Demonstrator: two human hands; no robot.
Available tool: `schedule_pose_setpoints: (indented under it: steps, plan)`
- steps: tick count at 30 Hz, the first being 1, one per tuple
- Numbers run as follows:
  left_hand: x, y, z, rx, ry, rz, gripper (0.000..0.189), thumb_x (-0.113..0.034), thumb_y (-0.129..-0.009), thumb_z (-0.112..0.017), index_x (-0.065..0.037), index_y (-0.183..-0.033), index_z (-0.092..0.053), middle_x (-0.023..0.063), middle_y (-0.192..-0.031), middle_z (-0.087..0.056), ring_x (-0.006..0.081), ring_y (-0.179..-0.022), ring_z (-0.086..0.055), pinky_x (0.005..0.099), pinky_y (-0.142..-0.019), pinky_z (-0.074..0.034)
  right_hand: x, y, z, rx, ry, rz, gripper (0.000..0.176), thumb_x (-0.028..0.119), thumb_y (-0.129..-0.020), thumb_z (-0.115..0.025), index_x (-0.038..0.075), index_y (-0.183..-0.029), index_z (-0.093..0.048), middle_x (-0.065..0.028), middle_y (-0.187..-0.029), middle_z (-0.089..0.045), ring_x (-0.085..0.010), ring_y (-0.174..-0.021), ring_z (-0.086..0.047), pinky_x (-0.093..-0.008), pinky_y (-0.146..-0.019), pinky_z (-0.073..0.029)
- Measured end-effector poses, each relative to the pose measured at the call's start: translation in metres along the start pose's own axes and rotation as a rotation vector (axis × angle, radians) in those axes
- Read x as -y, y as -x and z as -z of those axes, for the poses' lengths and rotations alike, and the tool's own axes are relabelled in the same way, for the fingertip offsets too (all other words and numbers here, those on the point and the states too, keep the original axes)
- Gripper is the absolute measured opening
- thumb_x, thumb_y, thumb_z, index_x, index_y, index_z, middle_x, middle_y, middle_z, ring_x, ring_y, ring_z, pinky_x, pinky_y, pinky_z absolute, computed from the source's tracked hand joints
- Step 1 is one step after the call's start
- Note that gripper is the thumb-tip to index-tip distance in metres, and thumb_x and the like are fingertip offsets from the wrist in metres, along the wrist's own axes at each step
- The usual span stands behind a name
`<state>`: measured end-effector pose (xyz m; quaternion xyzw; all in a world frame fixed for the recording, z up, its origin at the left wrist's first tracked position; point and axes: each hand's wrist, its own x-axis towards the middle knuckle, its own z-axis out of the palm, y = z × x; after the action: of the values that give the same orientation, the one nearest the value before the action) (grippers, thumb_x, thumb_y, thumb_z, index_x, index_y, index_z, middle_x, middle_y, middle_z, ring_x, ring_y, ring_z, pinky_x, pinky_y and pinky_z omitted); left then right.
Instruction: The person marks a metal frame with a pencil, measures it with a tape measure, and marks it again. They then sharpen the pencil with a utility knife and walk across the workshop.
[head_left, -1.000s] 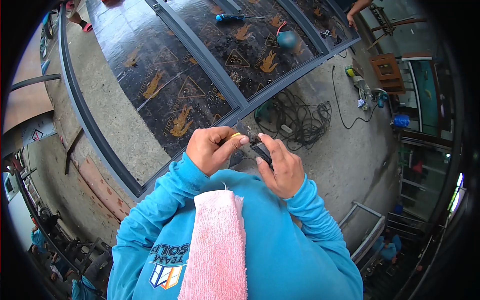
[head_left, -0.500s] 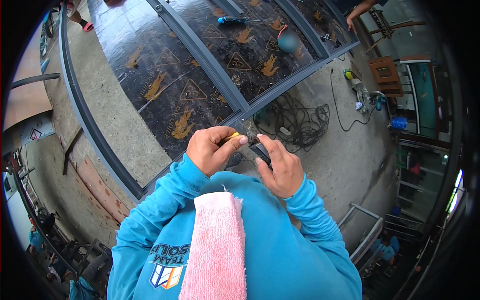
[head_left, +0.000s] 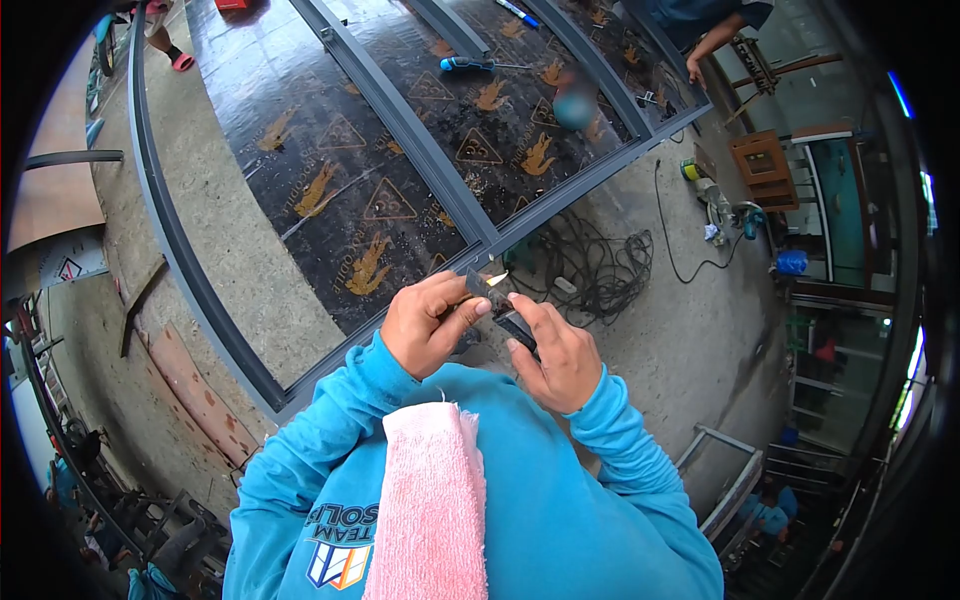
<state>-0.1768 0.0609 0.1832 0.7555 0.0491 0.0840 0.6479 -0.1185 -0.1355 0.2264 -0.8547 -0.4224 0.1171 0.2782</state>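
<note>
In front of my chest, my left hand (head_left: 435, 318) pinches a thin dark piece (head_left: 478, 285) between thumb and fingers; a bright, pale spot shows beside its tip. My right hand (head_left: 556, 352) is wrapped round a small black object (head_left: 516, 326), whose upper end meets the dark piece. What exactly both items are is too small to tell. Just beyond my hands lies the corner joint of a grey metal frame (head_left: 488, 238). A pink towel (head_left: 430, 490) hangs down over my blue shirt.
A black printed board (head_left: 380, 205) lies under the frame, with a blue screwdriver (head_left: 466, 64) on it. Coiled black cable (head_left: 605, 270) is on the floor beyond my right hand. Another person's arm (head_left: 715, 45) reaches to the frame's far right corner. A wooden stool (head_left: 765, 168) stands at right.
The dark piece in my left hand has turned and its flat side now shows, with a bright spot beside it. The view has shifted slightly, and a blue marker shows at the top.
</note>
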Motion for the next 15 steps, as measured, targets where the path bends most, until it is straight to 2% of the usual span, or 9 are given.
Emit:
schedule_pose_setpoints:
  steps: [2, 5, 8, 11, 15]
  plan:
    - [0.0, 0.005, 0.007, 0.103, -0.099, 0.106, 0.021, -0.018, -0.09, -0.067, 0.003, -0.095, -0.068, 0.0081, -0.068, -0.052, 0.0172, -0.061, -0.049, 0.0313, -0.057, -0.04, 0.0, 0.001, 0.0, -0.008, -0.004, -0.003, 0.054, 0.012, -0.085, -0.063, 0.002, -0.135, -0.044, -0.0167, -0.094, -0.058, -0.0358, -0.072, -0.063, -0.0434, -0.06, -0.052]
    - [-0.013, 0.004, 0.011, 0.148, -0.047, 0.378, 0.022, -0.018, -0.089, -0.068, 0.004, -0.092, -0.066, 0.0082, -0.068, -0.052, 0.0161, -0.061, -0.049, 0.0316, -0.056, -0.039, -0.001, 0.004, 0.0, -0.024, -0.017, -0.02, 0.054, 0.012, -0.085, -0.063, 0.002, -0.135, -0.044, -0.017, -0.094, -0.059, -0.036, -0.073, -0.063, -0.0437, -0.061, -0.052]
    - [-0.002, 0.004, -0.004, -0.054, 0.003, 0.014, 0.024, -0.019, -0.087, -0.07, 0.004, -0.083, -0.065, 0.0062, -0.062, -0.048, 0.0136, -0.058, -0.045, 0.0309, -0.053, -0.038, -0.002, 0.008, 0.0, -0.02, -0.027, -0.02, 0.054, 0.012, -0.086, -0.063, 0.002, -0.135, -0.044, -0.0173, -0.095, -0.059, -0.0364, -0.074, -0.064, -0.0438, -0.061, -0.052]
    - [0.008, 0.004, -0.01, 0.005, 0.01, -0.052, 0.027, -0.02, -0.085, -0.073, 0.005, -0.08, -0.064, 0.0055, -0.059, -0.046, 0.0126, -0.056, -0.042, 0.0303, -0.052, -0.037, -0.005, 0.013, 0.001, -0.015, -0.023, -0.02, 0.053, 0.012, -0.086, -0.063, 0.002, -0.135, -0.044, -0.0175, -0.096, -0.059, -0.0367, -0.074, -0.063, -0.0436, -0.061, -0.052]
    - [-0.011, 0.001, -0.003, 0.116, -0.034, 0.158, 0.025, -0.019, -0.086, -0.072, 0.005, -0.084, -0.064, 0.0052, -0.061, -0.044, 0.0108, -0.059, -0.04, 0.0297, -0.054, -0.036, -0.005, 0.016, 0.007, -0.038, 0.0, -0.027, 0.053, 0.012, -0.086, -0.062, 0.002, -0.135, -0.044, -0.0174, -0.095, -0.059, -0.0366, -0.074, -0.063, -0.0435, -0.061, -0.052]
